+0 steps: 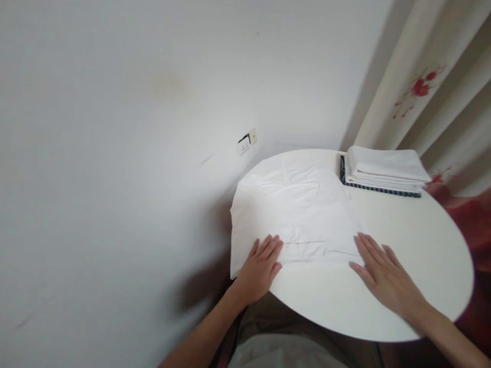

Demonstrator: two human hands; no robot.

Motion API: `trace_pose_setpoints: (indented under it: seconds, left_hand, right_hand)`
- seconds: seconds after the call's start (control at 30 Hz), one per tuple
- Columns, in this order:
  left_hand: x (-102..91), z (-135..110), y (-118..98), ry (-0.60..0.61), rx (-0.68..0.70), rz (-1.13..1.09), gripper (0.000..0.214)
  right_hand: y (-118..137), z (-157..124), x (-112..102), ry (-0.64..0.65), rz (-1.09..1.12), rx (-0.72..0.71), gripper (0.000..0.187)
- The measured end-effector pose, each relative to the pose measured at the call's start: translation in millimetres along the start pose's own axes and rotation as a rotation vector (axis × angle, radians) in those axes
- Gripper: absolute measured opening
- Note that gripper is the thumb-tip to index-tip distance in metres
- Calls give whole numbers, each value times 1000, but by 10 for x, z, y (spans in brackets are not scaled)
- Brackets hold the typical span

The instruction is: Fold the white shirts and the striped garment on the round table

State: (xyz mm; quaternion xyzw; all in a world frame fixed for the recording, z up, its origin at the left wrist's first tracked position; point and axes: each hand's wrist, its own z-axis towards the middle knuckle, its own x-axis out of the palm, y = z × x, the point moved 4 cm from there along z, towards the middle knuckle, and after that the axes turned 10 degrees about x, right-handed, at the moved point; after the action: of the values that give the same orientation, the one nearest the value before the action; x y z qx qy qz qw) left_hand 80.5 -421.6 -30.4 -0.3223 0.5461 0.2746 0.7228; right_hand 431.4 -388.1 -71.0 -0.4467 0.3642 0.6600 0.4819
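A white cloth [295, 204] lies spread on a round white table [418, 240], with creases across it and its left part hanging over the table's edge. My left hand [261, 268] rests flat on the cloth's near left part, fingers stretched out. At the near right corner of the cloth, my right hand [383, 273] lies palm down, its fingertips touching the cloth's edge and its thumb apart. Neither hand grips anything.
A stack of folded white cloths [387, 166] sits at the back right of the table, on a dark patterned item [383, 190]. A wall with a socket [243, 146] borders the left and back. Curtains with red flowers [422, 87] hang at the right.
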Motion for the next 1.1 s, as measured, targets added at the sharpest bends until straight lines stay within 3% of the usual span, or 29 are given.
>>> trace_pose_setpoints:
  seconds: [0.1,0.2,0.23,0.3,0.4,0.67,0.8,0.87,0.93,1.1]
  left_hand:
    - [-137,-374,284,-212,-158,-54,45]
    - [-234,-848,631,-561,-613,-239,44]
    - [-207,-979,716,-597,-756,-395,49]
    - [-81,-1119,779,-490,-927,-824,58]
    - [33,-1150,691,-270,-997,-1264,61]
    - [1,-1133,686,-235,-1034,-1303,54]
    - [18,-1146,729,-189,-972,-1307,53]
    - [25,-1154,746,-172,-944,-1318,52]
    - [25,-1161,757,-160,-933,-1338,50]
    - [-9,-1129,730,-183,-921,-1419,51]
  right_hand:
    - [4,-3,-8,-11,-4,-6,77]
    - [12,-4,-12,-8,-9,-6,77]
    - [11,-5,-10,-6,-9,-6,77]
    - [2,-10,1,-2,-7,-5,77]
    - [-23,-19,30,7,-6,1,77]
    - [-34,-29,43,21,17,14,76]
    - [52,-4,-83,-15,37,67,76]
    - [238,52,-216,-63,65,104,77]
    - [594,144,-363,-88,134,72,74]
    - [1935,457,-569,78,456,-358,35]
